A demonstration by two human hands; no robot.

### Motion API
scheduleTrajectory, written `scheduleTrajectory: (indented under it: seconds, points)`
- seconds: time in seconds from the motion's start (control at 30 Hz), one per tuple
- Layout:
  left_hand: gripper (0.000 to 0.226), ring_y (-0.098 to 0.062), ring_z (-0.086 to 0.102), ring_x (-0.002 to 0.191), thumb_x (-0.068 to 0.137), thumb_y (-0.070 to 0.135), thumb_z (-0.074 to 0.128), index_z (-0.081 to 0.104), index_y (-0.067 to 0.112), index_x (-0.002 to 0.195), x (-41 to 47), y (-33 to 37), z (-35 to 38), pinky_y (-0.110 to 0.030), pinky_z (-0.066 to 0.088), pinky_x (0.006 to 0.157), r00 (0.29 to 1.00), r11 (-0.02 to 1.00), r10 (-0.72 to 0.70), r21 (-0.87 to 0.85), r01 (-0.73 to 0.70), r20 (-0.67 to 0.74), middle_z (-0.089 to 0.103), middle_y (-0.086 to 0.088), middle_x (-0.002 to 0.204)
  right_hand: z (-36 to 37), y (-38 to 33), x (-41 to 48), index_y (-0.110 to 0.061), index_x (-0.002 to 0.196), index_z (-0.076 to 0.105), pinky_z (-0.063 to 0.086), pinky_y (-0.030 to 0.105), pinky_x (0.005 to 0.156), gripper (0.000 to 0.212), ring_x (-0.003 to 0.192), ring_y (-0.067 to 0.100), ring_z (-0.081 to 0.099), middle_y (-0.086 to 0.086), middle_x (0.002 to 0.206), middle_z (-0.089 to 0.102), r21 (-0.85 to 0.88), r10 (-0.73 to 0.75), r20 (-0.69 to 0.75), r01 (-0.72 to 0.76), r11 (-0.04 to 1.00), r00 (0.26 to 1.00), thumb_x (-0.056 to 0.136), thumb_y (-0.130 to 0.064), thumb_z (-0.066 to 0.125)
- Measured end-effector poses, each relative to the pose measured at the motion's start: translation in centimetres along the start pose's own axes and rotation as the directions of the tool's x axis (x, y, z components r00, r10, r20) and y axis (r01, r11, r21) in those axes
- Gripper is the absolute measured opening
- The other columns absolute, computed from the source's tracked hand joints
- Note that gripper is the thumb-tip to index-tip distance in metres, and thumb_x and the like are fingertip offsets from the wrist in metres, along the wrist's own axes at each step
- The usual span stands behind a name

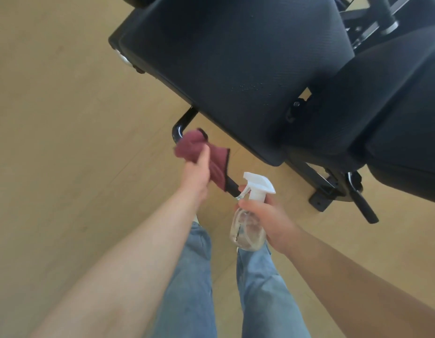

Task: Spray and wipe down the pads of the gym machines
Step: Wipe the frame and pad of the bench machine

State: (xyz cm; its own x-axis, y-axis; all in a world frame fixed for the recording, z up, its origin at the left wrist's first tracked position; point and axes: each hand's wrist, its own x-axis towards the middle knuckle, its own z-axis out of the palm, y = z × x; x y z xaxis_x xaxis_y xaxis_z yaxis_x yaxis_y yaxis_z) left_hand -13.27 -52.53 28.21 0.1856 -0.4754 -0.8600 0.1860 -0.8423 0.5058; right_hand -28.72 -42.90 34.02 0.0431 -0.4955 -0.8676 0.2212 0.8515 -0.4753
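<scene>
Gripping cloth in left hand; right hand holding bottle.

My left hand covers part of the maroon cloth, and my fingers are tucked out of sight beneath it. The cloth's left edge is smeared by blur. The black frame tube disappears behind cloth and hand. On my right hand, most fingers are hidden behind the spray bottle. The near black pad is cut off by the top edge, the second pad by the right edge. The wet specks on the near pad are too small to count. My forearms and jeans run off the bottom.
</scene>
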Motion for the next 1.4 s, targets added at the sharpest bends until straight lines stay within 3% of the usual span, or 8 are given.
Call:
scheduleTrajectory:
  seconds: [0.17, 0.37, 0.53, 0.7, 0.97, 1.07, 1.2, 1.4]
  points:
    - [0.079, -0.025, 0.067, 0.111, 0.086, 0.076, 0.051, 0.048, 0.018, 0.140, 2.9, 5.5, -3.2, -0.047, 0.055, 0.099, 0.999, 0.996, 0.023, -0.091, -0.026, -0.032, 0.068, -0.005, 0.125, 0.9, 0.0, -0.3, -0.024, 0.120, 0.068, 0.056, 0.050, 0.097, 0.040, 0.093, 0.025, 0.072, 0.006, 0.089, 0.075, 0.051, 0.011, 0.011, -0.011, 0.999, 1.000, 0.081, -0.019, 0.076]
    - [0.112, -0.030, 0.063, 0.121, 0.060, 0.086, 0.054, 0.041, 0.018, 0.148, -0.2, -2.1, -1.3, -0.051, 0.049, 0.107, 0.998, 0.995, -0.042, 0.097, 0.038, 0.038, 0.061, -0.006, 0.140, 2.3, -0.5, -1.4, -0.021, 0.112, 0.071, 0.057, 0.042, 0.084, 0.023, 0.082, 0.022, 0.071, 0.004, 0.084, 0.075, 0.007, -0.001, -0.075, 0.001, 1.000, 0.997, 0.093, -0.008, 0.071]
    - [0.042, -0.021, 0.074, 0.088, 0.095, 0.018, 0.071, 0.055, 0.000, 0.128, -2.5, -2.6, -2.0, -0.030, 0.064, 0.074, 0.965, 0.974, -0.217, 0.098, 0.204, 0.149, 0.071, -0.016, 0.116, 3.2, -2.4, -2.5, -0.018, 0.103, 0.074, 0.053, 0.029, 0.071, 0.014, 0.075, 0.017, 0.067, 0.001, 0.078, 0.070, -0.163, -0.031, -0.063, 0.020, 0.986, 0.998, 0.092, -0.009, 0.073]
    - [0.011, 0.000, 0.049, 0.043, 0.103, 0.023, 0.057, 0.060, 0.013, 0.098, -4.0, -1.4, -5.0, -0.013, 0.037, 0.034, 0.953, 0.959, -0.274, -0.043, 0.282, 0.132, 0.061, 0.003, 0.064, 3.6, -3.7, -3.7, -0.022, 0.097, 0.070, 0.053, 0.024, 0.060, 0.011, 0.066, 0.012, 0.065, 0.000, 0.076, 0.066, -0.255, -0.039, -0.095, 0.014, 0.967, 0.995, 0.092, -0.014, 0.074]
    - [0.031, -0.023, 0.071, 0.085, 0.087, 0.010, 0.076, 0.066, -0.003, 0.113, -11.8, 2.1, -12.0, -0.041, 0.058, 0.089, 0.999, 0.988, -0.039, -0.152, 0.038, 0.000, 0.074, -0.015, 0.098, 8.3, -7.8, -9.1, -0.027, 0.111, 0.068, 0.055, 0.032, 0.075, 0.022, 0.080, 0.017, 0.065, 0.005, 0.091, 0.068, -0.348, -0.041, -0.023, 0.030, 0.937, 0.999, 0.094, -0.014, 0.071]
    - [0.035, -0.028, 0.073, 0.090, 0.083, 0.012, 0.081, 0.068, -0.001, 0.113, -14.6, 3.7, -15.8, -0.045, 0.056, 0.092, 1.000, 0.991, 0.011, -0.131, -0.011, 0.003, 0.076, -0.016, 0.098, 12.0, -8.7, -11.2, -0.028, 0.116, 0.069, 0.059, 0.044, 0.088, 0.028, 0.087, 0.023, 0.069, 0.007, 0.094, 0.071, -0.350, -0.046, -0.002, 0.042, 0.936, 0.999, 0.091, -0.015, 0.074]
    - [0.056, -0.024, 0.072, 0.104, 0.093, 0.065, 0.056, 0.069, 0.016, 0.116, -17.7, 6.7, -21.1, -0.044, 0.053, 0.099, 0.998, 0.964, -0.024, -0.264, 0.037, 0.053, 0.076, -0.008, 0.109, 17.7, -9.8, -13.2, -0.024, 0.120, 0.065, 0.058, 0.048, 0.091, 0.032, 0.091, 0.025, 0.071, 0.007, 0.097, 0.072, -0.340, -0.008, 0.060, 0.028, 0.940, 0.998, 0.090, -0.017, 0.077]
    - [0.036, -0.027, 0.072, 0.105, 0.102, 0.036, 0.056, 0.070, 0.007, 0.119, -20.5, 11.4, -29.7, -0.042, 0.052, 0.100, 0.996, 0.936, 0.028, -0.352, 0.006, 0.089, 0.075, -0.012, 0.116, 27.4, -11.4, -14.7, -0.017, 0.114, 0.065, 0.058, 0.045, 0.085, 0.030, 0.083, 0.024, 0.070, 0.006, 0.089, 0.070, -0.379, 0.021, 0.217, 0.065, 0.923, 0.976, 0.088, -0.022, 0.078]
